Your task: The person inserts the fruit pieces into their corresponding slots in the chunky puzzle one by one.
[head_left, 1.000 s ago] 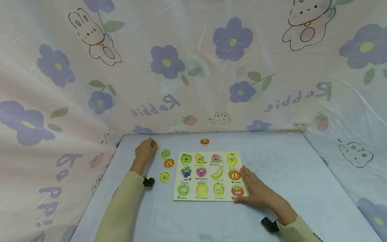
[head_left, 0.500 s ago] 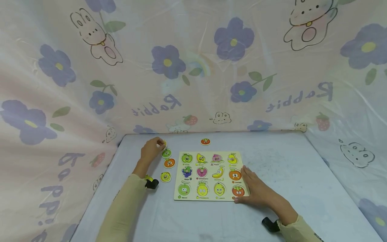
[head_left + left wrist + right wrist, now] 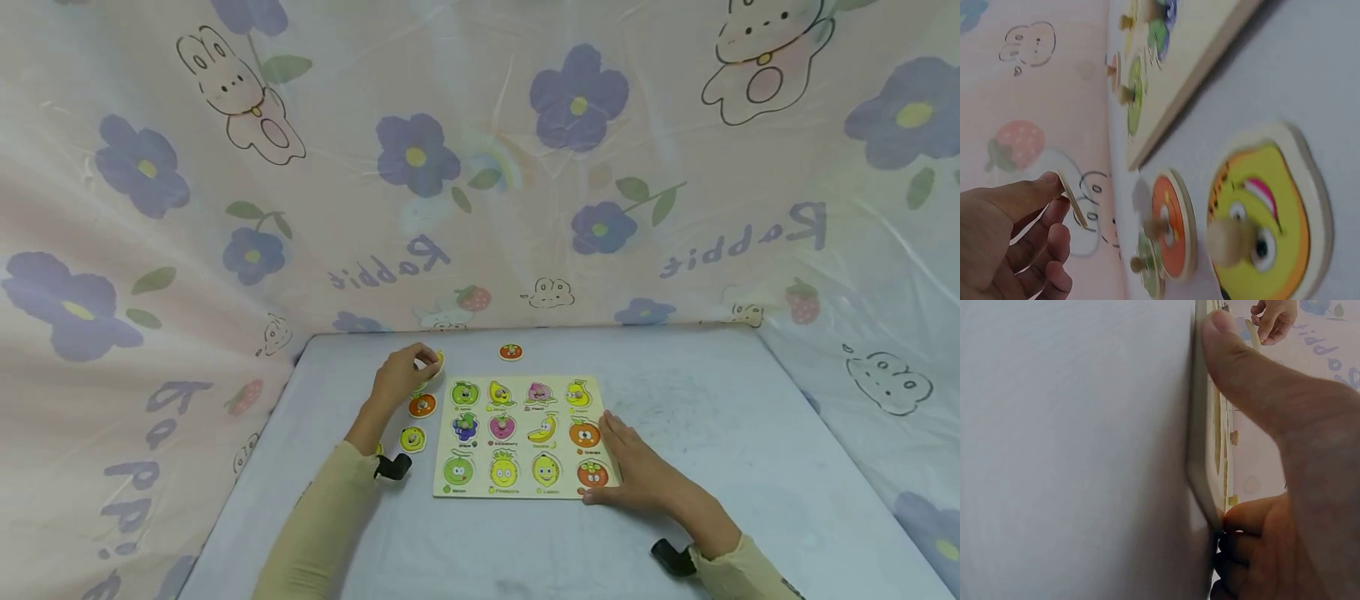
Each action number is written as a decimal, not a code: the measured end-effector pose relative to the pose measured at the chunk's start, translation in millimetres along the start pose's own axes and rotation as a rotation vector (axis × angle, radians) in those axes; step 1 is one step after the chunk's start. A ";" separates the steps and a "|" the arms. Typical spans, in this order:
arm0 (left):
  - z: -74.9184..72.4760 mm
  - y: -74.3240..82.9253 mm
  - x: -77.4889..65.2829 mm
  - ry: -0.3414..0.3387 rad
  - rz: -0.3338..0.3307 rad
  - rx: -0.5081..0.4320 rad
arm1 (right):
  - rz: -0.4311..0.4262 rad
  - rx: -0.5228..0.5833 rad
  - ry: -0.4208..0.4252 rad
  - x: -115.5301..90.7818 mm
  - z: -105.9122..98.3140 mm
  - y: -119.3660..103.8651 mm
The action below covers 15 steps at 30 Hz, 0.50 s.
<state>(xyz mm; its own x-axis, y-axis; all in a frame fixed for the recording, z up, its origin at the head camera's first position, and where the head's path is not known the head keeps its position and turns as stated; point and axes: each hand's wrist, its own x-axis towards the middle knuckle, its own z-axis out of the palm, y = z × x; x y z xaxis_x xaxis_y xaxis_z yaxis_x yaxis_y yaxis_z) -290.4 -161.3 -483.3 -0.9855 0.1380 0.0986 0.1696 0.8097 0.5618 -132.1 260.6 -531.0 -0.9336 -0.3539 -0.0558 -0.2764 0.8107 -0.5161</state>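
Note:
My left hand point(image 3: 401, 377) pinches a thin wooden puzzle piece point(image 3: 1074, 201) between thumb and fingers, off the table beyond the board's far left corner. Its yellow face shows in the head view; its exact shape is hard to tell. My right hand point(image 3: 643, 477) grips the right side of the fruit puzzle board point(image 3: 525, 471), thumb at the near edge and fingers along the side. Below the left hand lie an orange piece point(image 3: 422, 406) and a yellow lemon piece point(image 3: 412, 439), both knobbed. A green melon piece point(image 3: 1152, 265) is mostly hidden by the left hand in the head view.
A red tomato piece point(image 3: 511, 352) lies behind the board. Another piece is mostly covered by the left wrist's black camera point(image 3: 393, 467). The white-covered table point(image 3: 712, 417) is bounded by printed curtains point(image 3: 495, 208). Several knobbed pieces sit in the board's upper rows.
My left hand has moved right with the puzzle piece, from the table's far left towards the board, now passing over the melon piece. The right hand and the board have stayed put.

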 end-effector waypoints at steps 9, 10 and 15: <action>12.9 32.4 -8.3 -0.048 0.089 -0.020 | 0.004 0.008 -0.002 -0.6 -2.0 -1.5; 14.8 35.0 -9.2 -0.051 0.102 -0.023 | 0.005 0.009 -0.002 -0.6 -1.8 -1.4; 21.5 47.3 -15.1 -0.072 0.160 -0.050 | 0.006 0.010 -0.003 -0.7 -0.7 -0.4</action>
<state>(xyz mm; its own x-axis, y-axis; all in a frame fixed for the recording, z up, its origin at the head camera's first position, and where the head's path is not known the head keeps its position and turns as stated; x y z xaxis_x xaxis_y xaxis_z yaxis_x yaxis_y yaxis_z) -267.5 -112.8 -475.8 -0.9432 0.3048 0.1324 0.3228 0.7451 0.5837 -131.6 260.8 -530.2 -0.9344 -0.3508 -0.0616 -0.2689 0.8081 -0.5241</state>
